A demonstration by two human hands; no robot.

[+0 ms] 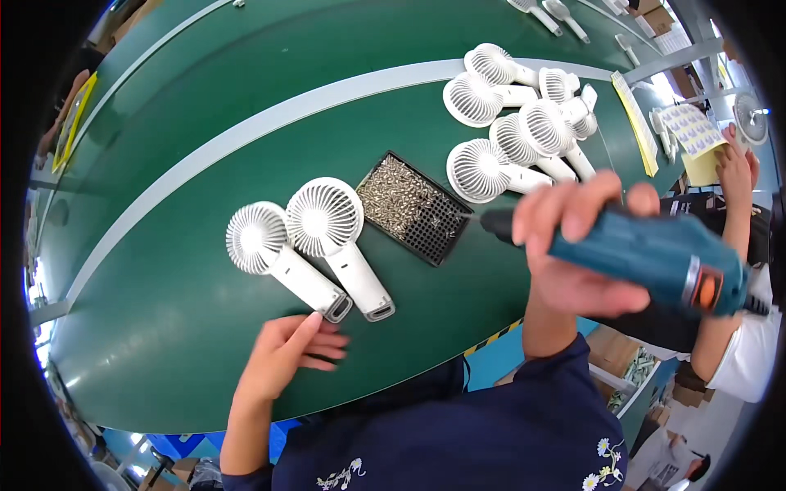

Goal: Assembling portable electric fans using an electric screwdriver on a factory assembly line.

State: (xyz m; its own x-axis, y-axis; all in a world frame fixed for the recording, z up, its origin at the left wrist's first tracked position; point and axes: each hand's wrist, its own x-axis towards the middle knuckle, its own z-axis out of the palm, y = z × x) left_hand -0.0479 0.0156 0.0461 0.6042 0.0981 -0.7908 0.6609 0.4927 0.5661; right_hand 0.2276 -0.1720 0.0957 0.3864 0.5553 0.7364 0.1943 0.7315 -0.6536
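I am clamping the right hand (573, 254) around a blue-green electric screwdriver (663, 254), raised over the near edge of the green surface (180, 335); its bit is pointing left, at the right corner of the black screw tray (435, 235). The left hand (282, 352) is hovering by the near edge, fingers apart, thumb at the left fan's (307, 278) handle end; contact: cannot tell. The right fan (360, 282) is lying alongside, handle toward the near edge. More white fans (479, 170) are lying clustered toward the right edge.

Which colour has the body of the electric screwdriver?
The electric screwdriver body is teal; see the head view.
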